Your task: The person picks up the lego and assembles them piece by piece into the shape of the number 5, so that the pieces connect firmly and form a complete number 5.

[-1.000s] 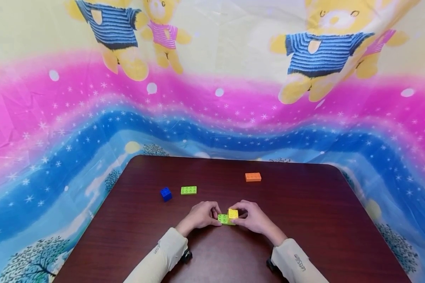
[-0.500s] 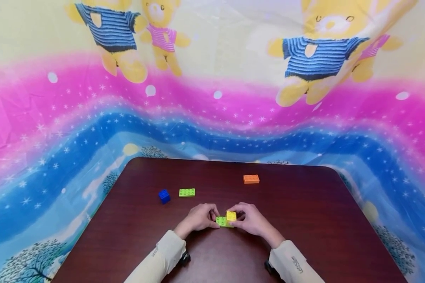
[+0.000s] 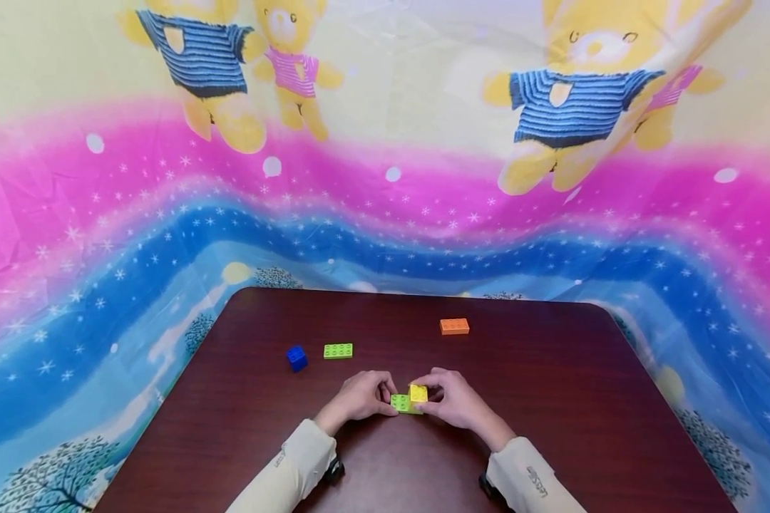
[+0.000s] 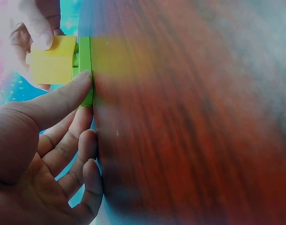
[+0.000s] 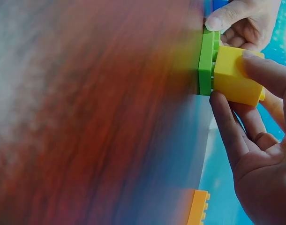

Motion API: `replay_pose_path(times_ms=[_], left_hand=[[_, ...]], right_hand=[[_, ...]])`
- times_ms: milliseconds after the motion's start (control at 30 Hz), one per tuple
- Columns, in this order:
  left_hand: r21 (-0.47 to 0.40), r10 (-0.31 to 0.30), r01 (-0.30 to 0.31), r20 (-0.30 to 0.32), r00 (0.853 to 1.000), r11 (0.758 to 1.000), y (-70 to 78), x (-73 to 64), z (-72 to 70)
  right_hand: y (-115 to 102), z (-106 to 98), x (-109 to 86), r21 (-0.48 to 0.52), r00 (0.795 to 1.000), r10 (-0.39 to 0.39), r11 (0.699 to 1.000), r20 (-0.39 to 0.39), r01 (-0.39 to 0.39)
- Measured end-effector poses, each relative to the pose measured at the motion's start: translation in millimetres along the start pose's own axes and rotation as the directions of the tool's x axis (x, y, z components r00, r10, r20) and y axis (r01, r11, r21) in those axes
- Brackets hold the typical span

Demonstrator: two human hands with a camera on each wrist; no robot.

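A flat lime-green toy building brick lies on the table in front of the person. The left hand pinches its left end between thumb and fingers. Over its right end is a square yellow building brick, gripped by the right hand. In the right wrist view, the yellow brick stands slightly tilted on the green brick, with green studs showing in the gap between them. The left wrist view also shows studs between the yellow brick and the green one.
Farther back on the dark wooden table are a blue square brick and a second flat lime-green brick, both at left. An orange brick lies at the back right. A printed cloth hangs behind the table.
The head view has tilted up slightly, so everything appears a little lower in it. Both hands and their bricks keep the same positions relative to each other.
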State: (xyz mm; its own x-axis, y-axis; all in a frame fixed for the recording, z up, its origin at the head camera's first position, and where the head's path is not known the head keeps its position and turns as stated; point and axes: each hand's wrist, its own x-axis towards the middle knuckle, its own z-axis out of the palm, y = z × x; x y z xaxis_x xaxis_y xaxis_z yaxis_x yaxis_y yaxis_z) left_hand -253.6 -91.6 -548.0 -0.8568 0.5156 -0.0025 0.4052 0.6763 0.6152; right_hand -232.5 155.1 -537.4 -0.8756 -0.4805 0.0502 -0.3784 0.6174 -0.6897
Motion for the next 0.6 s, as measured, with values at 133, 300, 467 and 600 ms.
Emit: replay_pose_path(times_ms=[133, 300, 467, 600], left_hand=[[-0.002, -0.003, 0.003, 0.004, 1.0, 1.0, -0.7, -0.2, 0.6], [-0.006, -0.005, 0.005, 0.001, 1.0, 1.0, -0.9, -2.1, 0.3], [-0.014, -0.014, 0.014, 0.011, 1.0, 1.0, -0.5, -1.2, 0.2], [-0.012, -0.005, 0.005, 0.011, 1.0, 1.0, 0.2, 0.4, -0.6]], right_hand=[[0.0, 0.5, 0.4, 0.012, 1.0, -0.002, 1.0, 0.007, 0.002], [0.0, 3.6, 1.3, -0.012, 1.0, -0.027, 1.0, 0.011, 0.027], [2.1, 3.7, 1.8, -0.034, 1.0, -0.018, 0.999, -0.002, 0.018], [3.2, 2.2, 2.6, -0.027, 1.0, -0.012, 1.0, -0.003, 0.012]])
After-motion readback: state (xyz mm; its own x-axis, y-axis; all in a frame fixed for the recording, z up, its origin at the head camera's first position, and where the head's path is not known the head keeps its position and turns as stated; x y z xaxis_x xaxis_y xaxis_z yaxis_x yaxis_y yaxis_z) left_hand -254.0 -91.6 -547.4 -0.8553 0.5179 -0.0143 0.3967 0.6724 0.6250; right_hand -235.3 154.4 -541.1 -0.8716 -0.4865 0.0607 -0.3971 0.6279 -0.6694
